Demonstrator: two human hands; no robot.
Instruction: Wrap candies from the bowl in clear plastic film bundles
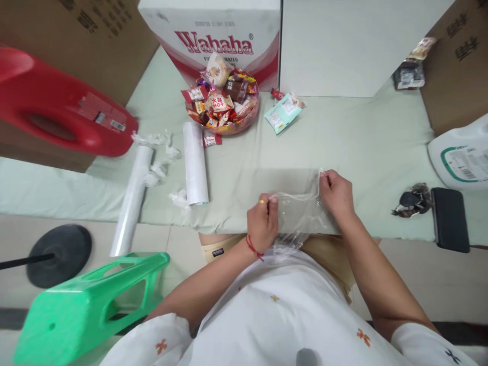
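Note:
A clear plastic bag (299,211) is stretched between my two hands at the front edge of the cloth-covered table. My left hand (263,220), with a ring and a red cord at the wrist, pinches one upper corner. Opposite it, my right hand (337,194) grips the other upper corner. The bag hangs down towards my lap, and its lower end bunches against my white shirt. Left of my hands, a white roll of plastic bags (195,165) lies on the cloth. A second roll (132,201) beside it sticks out past the table edge.
A bowl heaped with wrapped snacks (221,104) stands before a white Wahaha carton (224,30). A mint-green packet (283,113) lies right of it. Red jug (76,109) at left, white jug (465,155) and black phone (451,219) at right. A green stool (91,305) is lower left.

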